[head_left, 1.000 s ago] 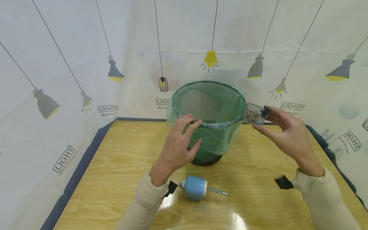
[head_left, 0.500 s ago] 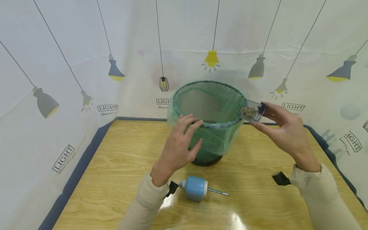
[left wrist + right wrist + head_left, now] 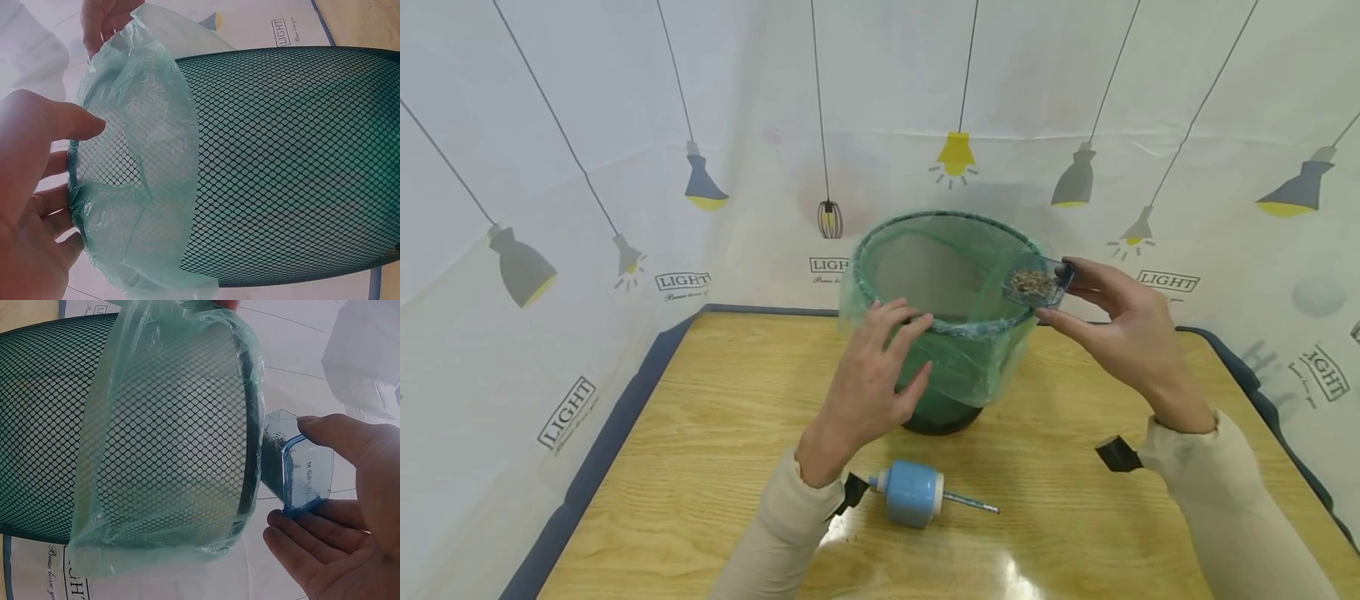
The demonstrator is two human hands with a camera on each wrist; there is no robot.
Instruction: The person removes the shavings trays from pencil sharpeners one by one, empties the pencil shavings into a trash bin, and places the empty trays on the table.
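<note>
A mesh wastebasket [image 3: 942,417] stands on the table, lined with a thin green plastic bag [image 3: 958,367] folded over its rim. My left hand [image 3: 868,375] holds the near-left rim, fingers bent over the edge and thumb on the outside, as the left wrist view shows. Between thumb and fingers, my right hand [image 3: 1123,329] pinches a clear bluish shavings drawer [image 3: 306,475] at the basket's right rim. Pencil shavings [image 3: 1032,283] lie in the drawer, which overlaps the opening in the head view. A blue pencil sharpener [image 3: 913,493] lies nearer me with a pencil [image 3: 972,502] in it.
The wooden table [image 3: 715,433] meets a pale curtain [image 3: 760,167] printed with lamps at the back and sides. Black camera mounts [image 3: 1117,454] stick out from both sleeves, the left one close to the sharpener.
My right hand has moved left with the drawer, from beside the basket's rim to over its right edge. The left hand stays on the rim. Sharpener and basket have not moved.
</note>
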